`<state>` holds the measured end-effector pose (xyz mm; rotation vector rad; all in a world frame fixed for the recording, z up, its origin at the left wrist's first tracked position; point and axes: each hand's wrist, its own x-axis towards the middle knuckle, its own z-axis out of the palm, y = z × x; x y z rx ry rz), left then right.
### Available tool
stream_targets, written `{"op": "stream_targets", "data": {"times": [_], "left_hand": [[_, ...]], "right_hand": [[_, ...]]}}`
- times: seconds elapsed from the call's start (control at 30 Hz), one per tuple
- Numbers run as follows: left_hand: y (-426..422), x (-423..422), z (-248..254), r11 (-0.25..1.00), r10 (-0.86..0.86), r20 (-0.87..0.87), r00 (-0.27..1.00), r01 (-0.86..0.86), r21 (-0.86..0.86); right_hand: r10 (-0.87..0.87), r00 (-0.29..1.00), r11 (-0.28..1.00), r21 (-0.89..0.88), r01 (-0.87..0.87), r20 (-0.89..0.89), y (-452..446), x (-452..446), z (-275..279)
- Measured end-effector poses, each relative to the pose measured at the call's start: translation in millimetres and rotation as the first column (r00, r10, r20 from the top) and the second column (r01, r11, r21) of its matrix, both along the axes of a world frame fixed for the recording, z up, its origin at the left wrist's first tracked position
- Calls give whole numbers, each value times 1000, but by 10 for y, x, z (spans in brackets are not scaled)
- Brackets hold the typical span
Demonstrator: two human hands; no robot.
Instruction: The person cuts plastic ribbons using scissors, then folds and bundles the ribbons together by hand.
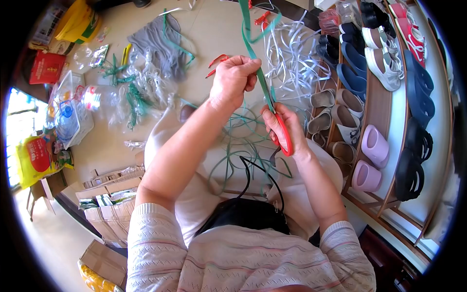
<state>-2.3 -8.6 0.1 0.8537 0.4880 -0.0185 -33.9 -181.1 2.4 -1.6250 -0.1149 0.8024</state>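
Observation:
My left hand [234, 80] is closed, pinching a green plastic strap [247, 36] that runs up out of the top of the view. In my right hand [287, 124] is a pair of scissors with red handles [283, 135]. Their blades [269, 96] point up along the strap just below my left fingers; whether they are cut through it I cannot tell. Thin green strips [233, 160] hang in loops beneath both hands, between my knees.
A pile of white strips [294, 51] lies ahead to the right, beside a rack of shoes [377, 97]. Leftward are a grey cloth [158, 41], clear plastic and green bundles [136, 100], a white basket [75, 109], a yellow bucket [78, 22] and a cardboard box [109, 214].

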Motion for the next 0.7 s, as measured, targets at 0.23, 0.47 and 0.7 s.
{"op": "stream_targets", "data": {"times": [0.23,0.47,0.7], "left_hand": [[18,-20,-4,1000,-28,10,1000,28,10],[27,-3,25,1000,14,9,1000,-14,26],[32,2,-26,1000,-25,-29,999,25,16]], "right_hand": [[-53,999,999,-4,53,-15,23,-39,41],[-10,1000,1000,-10,10,10,12,-19,-35],[25,998,997,-68,-21,55,3,-23,-22]]}}
